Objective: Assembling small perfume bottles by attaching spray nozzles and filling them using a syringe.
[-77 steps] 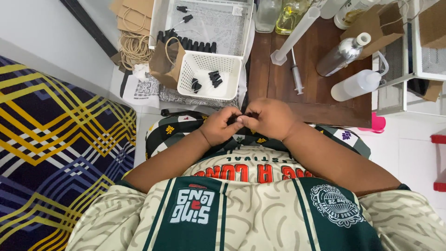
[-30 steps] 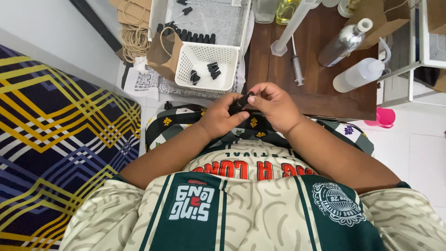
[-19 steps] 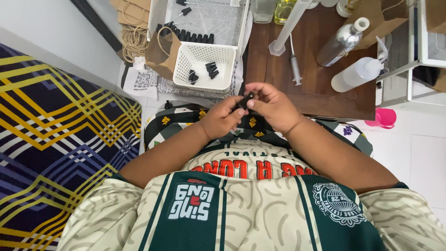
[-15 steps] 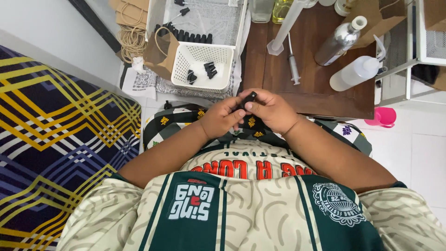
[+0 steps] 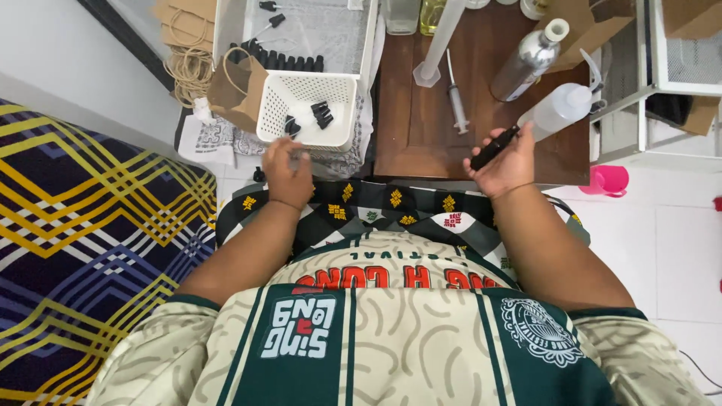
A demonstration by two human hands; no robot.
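A white tiled floor carries a low dark wooden table (image 5: 421,128), with a patterned blue and yellow mat (image 5: 83,248) off to the person's left. The right hand (image 5: 502,164) is closed around a small black bottle (image 5: 494,148), held tilted over the near right part of the table, just beside a translucent plastic squeeze bottle (image 5: 560,111) that lies there. The left hand (image 5: 287,171) hovers at the near edge of a white perforated basket (image 5: 304,109); its fingers are curled, and what they grip, if anything, cannot be told from this view. The two hands are well apart.

Inside the basket lie a few small black caps (image 5: 321,115). Behind it sits a larger white mesh tray (image 5: 316,30) with a row of black bottles (image 5: 278,60) along its near wall. A brown paper bag (image 5: 237,90) stands just left of the basket, with coiled twine (image 5: 188,71) beyond it. On the table lie a syringe (image 5: 456,98), a clear measuring cylinder (image 5: 436,41) and a silver metal bottle (image 5: 526,60). A pink cup (image 5: 608,180) stands on the floor to the right of the table.
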